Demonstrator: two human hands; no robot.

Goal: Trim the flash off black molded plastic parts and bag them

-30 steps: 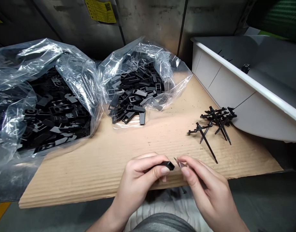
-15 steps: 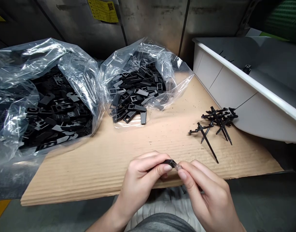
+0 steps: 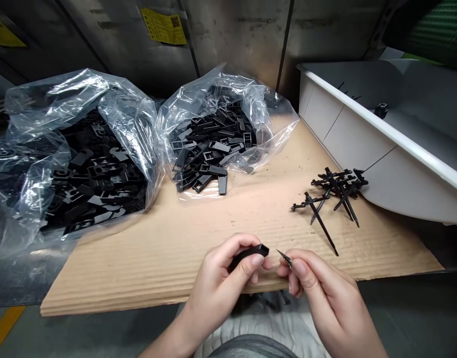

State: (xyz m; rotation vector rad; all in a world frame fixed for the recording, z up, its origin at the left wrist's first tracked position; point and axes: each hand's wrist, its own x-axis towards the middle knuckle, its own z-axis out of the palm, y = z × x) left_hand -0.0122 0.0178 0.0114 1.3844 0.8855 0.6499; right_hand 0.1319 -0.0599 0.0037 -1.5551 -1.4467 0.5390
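My left hand is closed around a black plastic part, thumb along its side, with the hollow end facing right. A small pointed blade is pinched between the thumb and fingers of my right hand. Its tip points up and left toward the part, and a short gap lies between them. Both hands are over the front edge of the cardboard sheet. Any handle of the blade is hidden by my fingers.
Behind my hands a clear bag holds black clips. A bigger bag of black parts lies left. Thin black plastic sprues sit on the cardboard at right, beside a grey-white bin with a few black pieces inside.
The blade was at the open end of the black part; my right hand has drawn it away to the right. My left hand keeps its hold, and the view has tilted slightly.
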